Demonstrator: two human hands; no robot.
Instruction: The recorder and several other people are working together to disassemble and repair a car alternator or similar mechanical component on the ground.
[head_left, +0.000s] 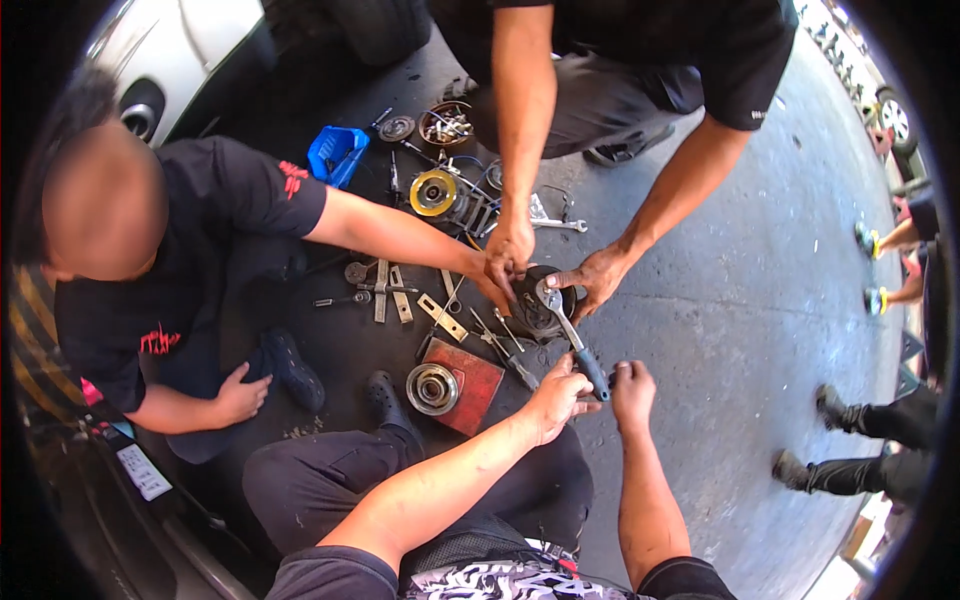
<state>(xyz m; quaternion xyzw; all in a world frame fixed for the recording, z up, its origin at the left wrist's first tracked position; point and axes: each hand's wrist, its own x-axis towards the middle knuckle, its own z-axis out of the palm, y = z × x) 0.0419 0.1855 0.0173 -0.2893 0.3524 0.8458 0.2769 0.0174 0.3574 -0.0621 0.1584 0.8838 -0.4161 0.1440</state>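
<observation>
The left hand (556, 396) closes around the dark grip of a ratchet wrench (572, 340), whose head sits on a round black metal part (535, 305) on the concrete floor (740, 300). Just right of the grip, the right hand (633, 384) is a closed fist; whether it holds anything is unclear. Two other people's hands (510, 250) steady the part.

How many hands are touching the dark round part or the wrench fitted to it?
4. The person's own left hand and right hand grip the wrench handle; two hands of a standing co-worker press the dark round part. A seated co-worker's hand may be hidden there.
</observation>
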